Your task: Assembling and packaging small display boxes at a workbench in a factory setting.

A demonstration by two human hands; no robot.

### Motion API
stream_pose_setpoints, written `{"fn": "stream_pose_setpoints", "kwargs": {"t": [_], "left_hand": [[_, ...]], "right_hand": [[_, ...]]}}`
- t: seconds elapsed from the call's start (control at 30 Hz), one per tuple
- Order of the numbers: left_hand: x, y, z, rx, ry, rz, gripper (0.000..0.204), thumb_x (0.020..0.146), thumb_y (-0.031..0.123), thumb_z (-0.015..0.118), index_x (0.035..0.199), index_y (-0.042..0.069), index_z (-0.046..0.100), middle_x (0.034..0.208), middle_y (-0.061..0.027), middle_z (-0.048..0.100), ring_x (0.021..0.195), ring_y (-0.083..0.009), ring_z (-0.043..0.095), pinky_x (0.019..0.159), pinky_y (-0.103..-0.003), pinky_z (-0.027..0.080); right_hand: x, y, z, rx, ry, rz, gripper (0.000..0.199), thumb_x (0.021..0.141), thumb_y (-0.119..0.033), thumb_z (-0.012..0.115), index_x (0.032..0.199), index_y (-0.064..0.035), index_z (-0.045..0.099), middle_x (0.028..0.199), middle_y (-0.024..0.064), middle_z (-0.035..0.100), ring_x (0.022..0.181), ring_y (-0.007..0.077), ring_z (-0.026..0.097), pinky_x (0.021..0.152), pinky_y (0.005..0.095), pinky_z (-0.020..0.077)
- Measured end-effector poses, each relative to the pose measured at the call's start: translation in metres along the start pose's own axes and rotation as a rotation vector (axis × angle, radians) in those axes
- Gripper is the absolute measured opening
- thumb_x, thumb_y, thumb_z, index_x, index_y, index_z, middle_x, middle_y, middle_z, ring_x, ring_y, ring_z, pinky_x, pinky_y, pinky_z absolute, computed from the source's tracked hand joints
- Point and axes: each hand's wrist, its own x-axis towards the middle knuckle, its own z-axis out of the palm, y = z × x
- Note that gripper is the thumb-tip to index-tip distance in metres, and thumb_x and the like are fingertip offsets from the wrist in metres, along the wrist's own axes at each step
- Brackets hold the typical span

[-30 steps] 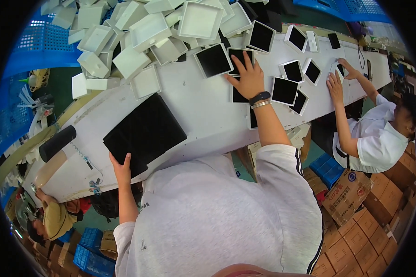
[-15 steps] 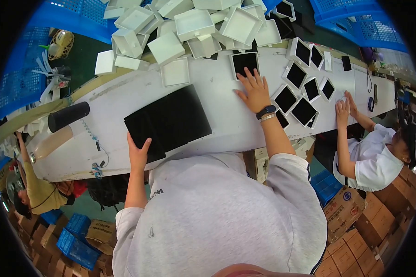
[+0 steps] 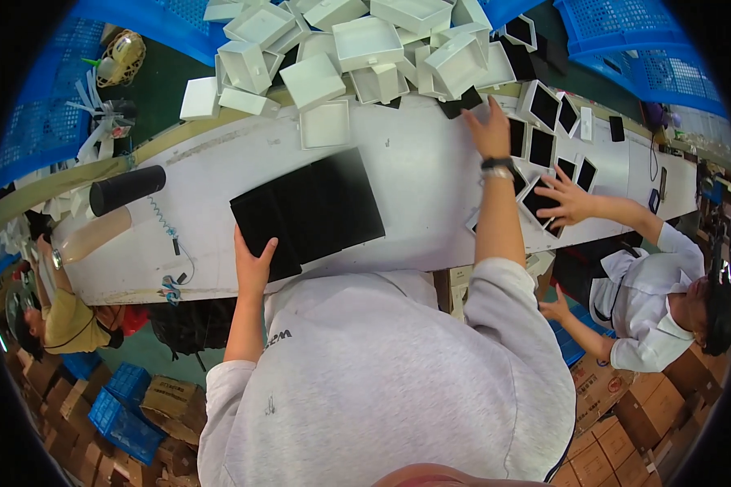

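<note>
A stack of flat black sheets lies tilted on the white table in front of me. My left hand grips its near left corner, thumb on top. My right hand is stretched toward the far edge, its thumb and fingers apart, and nothing shows in it. Just left of its fingertips lies a loose black piece, partly under the heap of boxes. Close by on the right stand several open white boxes with black inserts, one near my wrist. An open white box tray sits beyond the stack.
White box trays are heaped along the far edge, beside blue crates. A black cylinder and a coiled cord lie at left. At right a co-worker's hand reaches over the filled boxes. Another person works at far left.
My right hand has left the black-filled box in the middle and moved right and farther away. That box now seems to be among the others at right. The co-worker's hand has reached in leftward.
</note>
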Motion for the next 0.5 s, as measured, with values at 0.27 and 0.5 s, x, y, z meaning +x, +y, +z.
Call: {"fn": "stream_pose_setpoints", "kwargs": {"t": [0.27,0.5], "left_hand": [[-0.014,0.019,0.006,0.386,0.154,0.308,0.085,0.075,0.028,0.077,0.14,-0.001,0.033,0.144,-0.0238,0.031,0.132,-0.0418,0.031,0.109,-0.049,0.027],[0.03,0.062,0.015,0.364,0.065,0.599,0.064,0.075,0.028,0.076,0.128,0.002,0.049,0.133,-0.0196,0.046,0.118,-0.0381,0.047,0.099,-0.046,0.038]], "right_hand": [[-0.008,-0.063,-0.025,-0.089,-0.095,0.34,0.044,0.073,-0.036,0.075,0.107,-0.0098,0.066,0.102,0.0131,0.067,0.102,0.0346,0.058,0.085,0.0438,0.043],[-0.102,-0.125,-0.057,0.546,0.117,0.025,0.025,0.086,-0.007,0.065,0.11,-0.0027,0.058,0.111,0.0119,0.059,0.101,0.021,0.058,0.089,0.0303,0.0458]]}}
